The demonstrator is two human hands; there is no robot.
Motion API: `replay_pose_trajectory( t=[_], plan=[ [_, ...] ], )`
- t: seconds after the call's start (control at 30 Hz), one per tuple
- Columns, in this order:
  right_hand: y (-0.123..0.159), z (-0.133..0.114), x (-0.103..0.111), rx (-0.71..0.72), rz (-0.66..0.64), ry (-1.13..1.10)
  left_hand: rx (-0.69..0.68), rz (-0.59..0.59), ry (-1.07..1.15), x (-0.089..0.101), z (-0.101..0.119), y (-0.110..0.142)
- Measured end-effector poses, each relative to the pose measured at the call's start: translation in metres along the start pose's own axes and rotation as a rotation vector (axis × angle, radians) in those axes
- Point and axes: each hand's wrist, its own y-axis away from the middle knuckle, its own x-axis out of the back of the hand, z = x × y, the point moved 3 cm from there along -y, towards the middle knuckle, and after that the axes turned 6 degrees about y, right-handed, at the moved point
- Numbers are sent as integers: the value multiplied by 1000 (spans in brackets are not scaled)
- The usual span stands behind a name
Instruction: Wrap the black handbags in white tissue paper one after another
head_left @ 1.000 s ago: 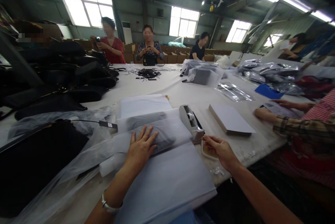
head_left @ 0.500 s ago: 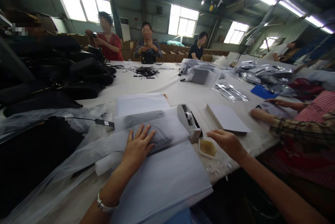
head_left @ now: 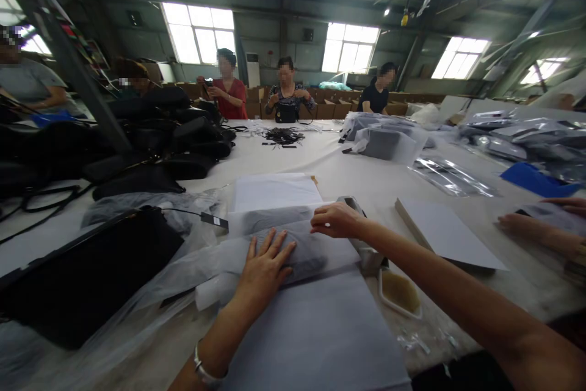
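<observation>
My left hand (head_left: pixel 263 272) lies flat with spread fingers on a dark item wrapped in thin white tissue paper (head_left: pixel 311 251). My right hand (head_left: pixel 337 220) hovers over the right part of the wrapping, fingers curled together in a pinch; a tiny whitish bit shows at the fingertips, too small to name. Behind that hand a grey tape dispenser (head_left: pixel 370 260) is partly hidden by the forearm. Loose tissue sheets (head_left: pixel 315 336) lie beneath and in front of the bundle. A black tag (head_left: pixel 214 220) on a cord rests at its left.
A black bag (head_left: pixel 91 275) on clear plastic stands at left, with piled black bags (head_left: pixel 155 135) behind. To the right are a small dish with a yellowish pad (head_left: pixel 400 293), a stack of white sheets (head_left: pixel 448 235) and a co-worker's hands (head_left: pixel 531 229). Wrapped items (head_left: pixel 379 141) lie farther back.
My right hand has moved left from beside the tape dispenser to above the wrapped item. The left hand stays pressed on the tissue. The view has turned left.
</observation>
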Motion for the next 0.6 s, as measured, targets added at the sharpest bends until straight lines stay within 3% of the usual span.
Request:
replay_pose_trajectory(
  t=[0.23, 0.37, 0.5, 0.6],
  plan=[
    [-41, 13, -5, -50, -181, -60, -3, 8, 12, -4, -3, 0],
    [-44, 35, -8, -305, -207, -14, -12, 10, 26, -5, -5, 1],
    [-22, 62, -5, -599, -119, 39, -8, 6, 24, -5, -6, 1],
    [20, 66, 0, -733, -36, 61, -15, 19, 24, -6, -6, 1]
  ],
)
